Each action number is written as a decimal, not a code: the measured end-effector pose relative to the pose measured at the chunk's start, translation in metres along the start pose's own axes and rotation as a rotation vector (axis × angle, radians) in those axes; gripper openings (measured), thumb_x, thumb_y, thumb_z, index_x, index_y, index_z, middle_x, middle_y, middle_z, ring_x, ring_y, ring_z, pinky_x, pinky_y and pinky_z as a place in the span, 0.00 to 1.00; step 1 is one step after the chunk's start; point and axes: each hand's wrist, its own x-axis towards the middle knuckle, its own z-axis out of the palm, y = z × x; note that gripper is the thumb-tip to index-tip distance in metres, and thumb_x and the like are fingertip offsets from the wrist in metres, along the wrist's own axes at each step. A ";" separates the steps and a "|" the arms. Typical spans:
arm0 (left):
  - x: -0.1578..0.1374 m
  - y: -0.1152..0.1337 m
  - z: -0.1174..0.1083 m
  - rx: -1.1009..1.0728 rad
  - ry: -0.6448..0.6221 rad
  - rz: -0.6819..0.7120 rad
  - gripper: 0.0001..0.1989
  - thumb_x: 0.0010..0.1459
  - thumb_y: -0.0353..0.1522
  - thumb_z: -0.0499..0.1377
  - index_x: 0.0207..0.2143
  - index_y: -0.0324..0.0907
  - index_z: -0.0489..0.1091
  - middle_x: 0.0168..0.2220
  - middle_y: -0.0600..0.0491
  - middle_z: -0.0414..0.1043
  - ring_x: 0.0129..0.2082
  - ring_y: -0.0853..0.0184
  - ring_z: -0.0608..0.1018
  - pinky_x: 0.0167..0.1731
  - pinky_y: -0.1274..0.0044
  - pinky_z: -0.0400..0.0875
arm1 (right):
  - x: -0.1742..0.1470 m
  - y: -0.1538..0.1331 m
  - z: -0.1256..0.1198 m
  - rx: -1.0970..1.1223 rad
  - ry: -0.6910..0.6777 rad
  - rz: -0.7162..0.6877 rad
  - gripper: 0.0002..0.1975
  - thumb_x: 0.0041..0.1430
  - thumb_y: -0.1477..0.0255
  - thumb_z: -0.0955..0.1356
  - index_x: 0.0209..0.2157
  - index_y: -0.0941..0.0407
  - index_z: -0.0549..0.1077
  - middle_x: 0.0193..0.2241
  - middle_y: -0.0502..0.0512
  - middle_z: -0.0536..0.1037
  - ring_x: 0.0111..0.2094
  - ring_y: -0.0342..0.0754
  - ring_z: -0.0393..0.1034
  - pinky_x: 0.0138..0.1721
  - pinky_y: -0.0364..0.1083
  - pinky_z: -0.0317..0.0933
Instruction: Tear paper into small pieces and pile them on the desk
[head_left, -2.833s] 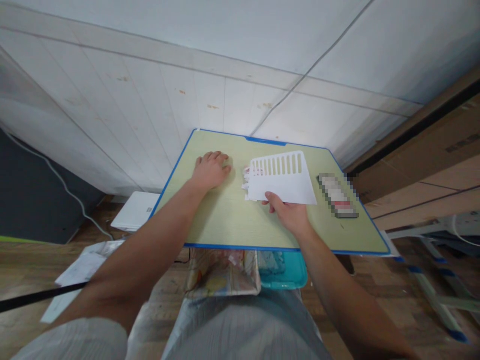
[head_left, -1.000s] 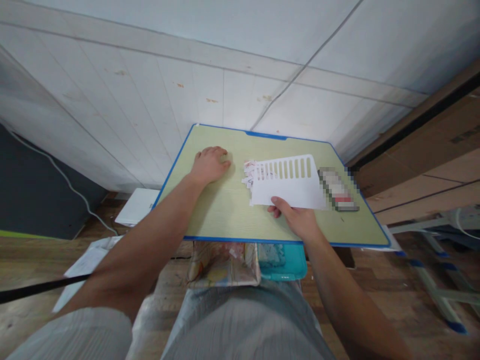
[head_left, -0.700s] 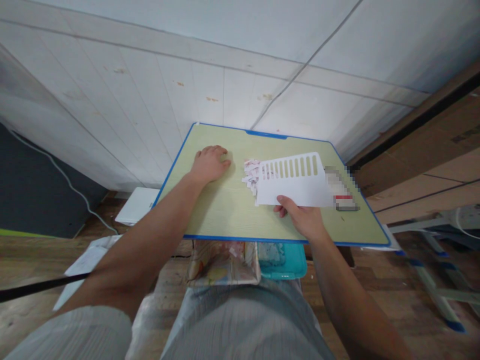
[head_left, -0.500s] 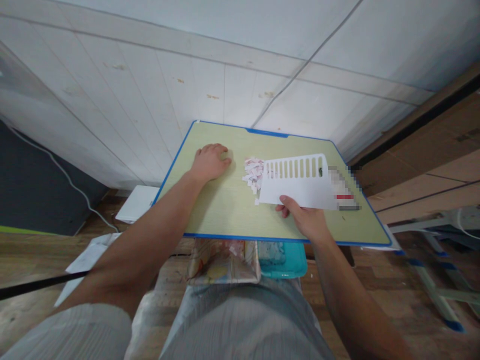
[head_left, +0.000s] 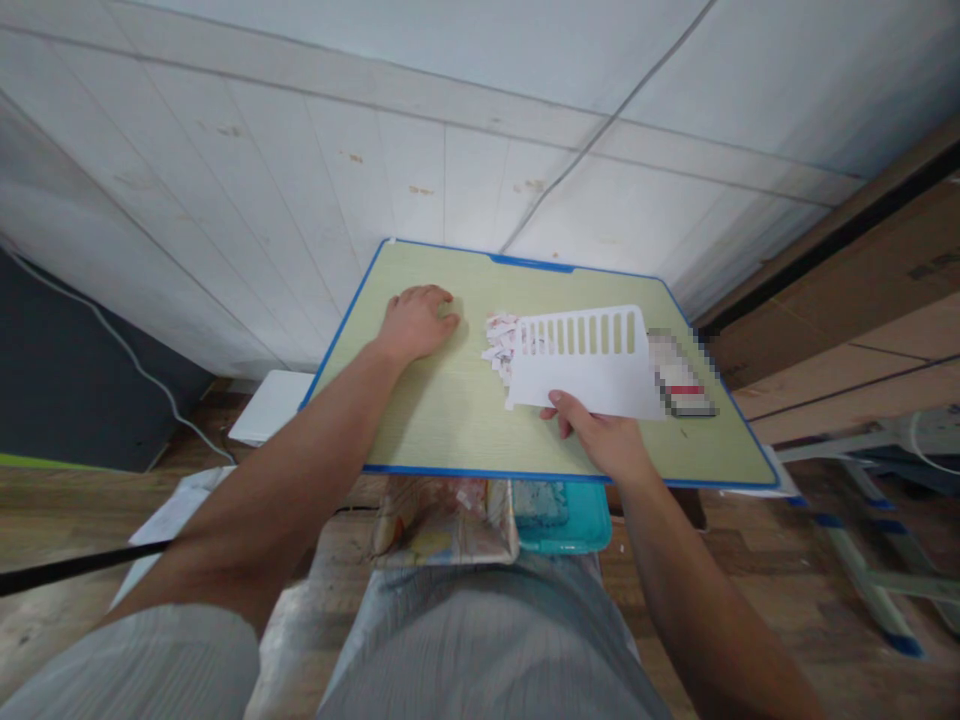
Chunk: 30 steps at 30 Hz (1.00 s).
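Right hand (head_left: 604, 440) pinches flat slotted white board (head_left: 589, 365).

Paper scraps (head_left: 501, 342) partly behind white slotted panel (head_left: 585, 362); pixelated object (head_left: 679, 372) alongside.

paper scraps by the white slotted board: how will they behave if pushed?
The scraps are small loose bits in a ragged pile, so they probably slide easily but scatter. The board in the right hand looks flat and stiff, likely sweeping them; some may slip under its edge.
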 end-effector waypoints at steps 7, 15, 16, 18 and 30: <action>0.000 0.000 0.000 0.000 0.007 0.000 0.26 0.74 0.41 0.60 0.70 0.50 0.81 0.77 0.47 0.77 0.80 0.46 0.73 0.81 0.54 0.64 | 0.004 0.003 -0.009 -0.019 0.024 0.029 0.28 0.67 0.45 0.73 0.18 0.46 0.73 0.22 0.55 0.82 0.31 0.58 0.78 0.48 0.59 0.76; -0.001 0.002 -0.001 0.014 -0.001 -0.005 0.28 0.74 0.41 0.59 0.71 0.44 0.80 0.78 0.44 0.76 0.80 0.48 0.73 0.83 0.57 0.62 | -0.004 0.002 -0.015 0.050 0.080 0.049 0.23 0.63 0.49 0.76 0.21 0.48 0.78 0.21 0.54 0.81 0.25 0.54 0.73 0.38 0.55 0.74; -0.001 0.002 -0.001 0.015 0.002 -0.007 0.28 0.74 0.41 0.59 0.70 0.44 0.80 0.78 0.44 0.76 0.80 0.48 0.73 0.82 0.57 0.62 | -0.006 0.002 -0.014 0.063 0.085 0.047 0.23 0.63 0.49 0.76 0.22 0.48 0.79 0.21 0.54 0.81 0.25 0.54 0.72 0.37 0.54 0.73; -0.001 0.001 -0.001 0.015 0.007 -0.006 0.27 0.74 0.41 0.60 0.70 0.44 0.80 0.77 0.45 0.76 0.79 0.48 0.74 0.82 0.57 0.63 | -0.008 0.003 -0.014 0.070 0.090 0.050 0.22 0.62 0.49 0.77 0.22 0.49 0.79 0.20 0.54 0.81 0.24 0.53 0.72 0.36 0.54 0.73; 0.002 -0.005 0.004 -0.015 0.030 0.012 0.26 0.73 0.41 0.61 0.68 0.47 0.82 0.76 0.46 0.78 0.79 0.46 0.74 0.81 0.55 0.64 | -0.021 0.011 -0.021 0.142 0.106 0.104 0.19 0.59 0.54 0.79 0.22 0.50 0.80 0.22 0.56 0.84 0.23 0.52 0.75 0.31 0.51 0.74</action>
